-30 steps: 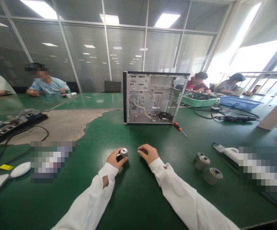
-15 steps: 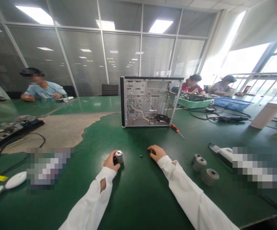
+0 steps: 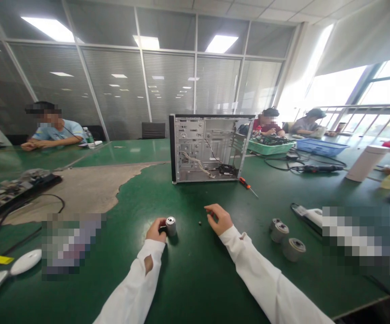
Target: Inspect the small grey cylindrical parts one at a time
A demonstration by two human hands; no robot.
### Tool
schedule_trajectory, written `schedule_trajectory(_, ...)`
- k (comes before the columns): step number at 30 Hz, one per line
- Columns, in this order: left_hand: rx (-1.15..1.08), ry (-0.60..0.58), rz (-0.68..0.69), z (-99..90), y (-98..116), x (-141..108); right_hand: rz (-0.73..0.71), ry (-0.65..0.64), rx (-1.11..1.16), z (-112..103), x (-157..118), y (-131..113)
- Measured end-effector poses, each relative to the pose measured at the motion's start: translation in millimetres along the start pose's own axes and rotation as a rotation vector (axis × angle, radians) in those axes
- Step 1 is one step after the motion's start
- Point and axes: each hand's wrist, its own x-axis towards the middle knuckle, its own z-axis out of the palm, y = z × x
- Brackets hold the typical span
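Observation:
A small silver metal cylinder (image 3: 171, 226) stands upright on the green table. At its left side is my left hand (image 3: 156, 230), with thumb and fingers parted and their tips at or near the cylinder's edge; they do not wrap round it. My right hand (image 3: 219, 218) hovers over the table further right, fingers loosely bent and apart, holding nothing. Between the hands lies a tiny dark part (image 3: 200, 223). To the right of my right forearm stand more metal cylinders, one larger (image 3: 294, 250) and one mid-sized (image 3: 279, 231), with a small one behind.
An open computer case (image 3: 208, 148) stands beyond my hands, with an orange-handled screwdriver (image 3: 248, 186) at its right corner. Cables, a green basket (image 3: 272, 148), a blue basket (image 3: 321, 147) and a pale bottle (image 3: 366, 163) are at right. A circuit assembly (image 3: 15, 193) lies left. Several people sit around.
My left hand has loosened from the cylinder and now sits at its left side. The fingers of my right hand have spread and lifted a little. The view has tilted slightly.

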Motion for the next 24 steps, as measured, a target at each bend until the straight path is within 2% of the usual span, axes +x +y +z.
schedule_trajectory(4,-0.057,-0.099,0.108,-0.9,11,-8,-0.06,-0.144,0.128,16,-9,-41)
schedule_trajectory(7,-0.098,-0.262,0.23,-3.8,26,-16,-0.058,-0.247,0.148,27,-18,-63)
schedule_trajectory(9,-0.098,-0.371,0.293,-5.9,35,-21,-0.027,-0.272,0.125,26,-24,-74)
schedule_trajectory(11,-0.091,-0.409,0.312,-6.5,40,-24,0.028,-0.28,0.102,18,-30,-81)
schedule_trajectory(15,-0.138,-0.329,0.22,-2.0,35,-23,0.128,-0.294,0.064,-21,-57,-91)
schedule_trajectory(18,-0.163,-0.295,0.181,2.8,26,-19,0.209,-0.258,-0.031,-61,-93,-87)
schedule_trajectory(21,-0.164,-0.288,0.188,5.6,22,-17,0.311,-0.159,-0.189,-104,-136,-71)
schedule_trajectory(24,-0.147,-0.268,0.182,6.4,23,-16,0.447,0.025,-0.335,-142,-171,-47)
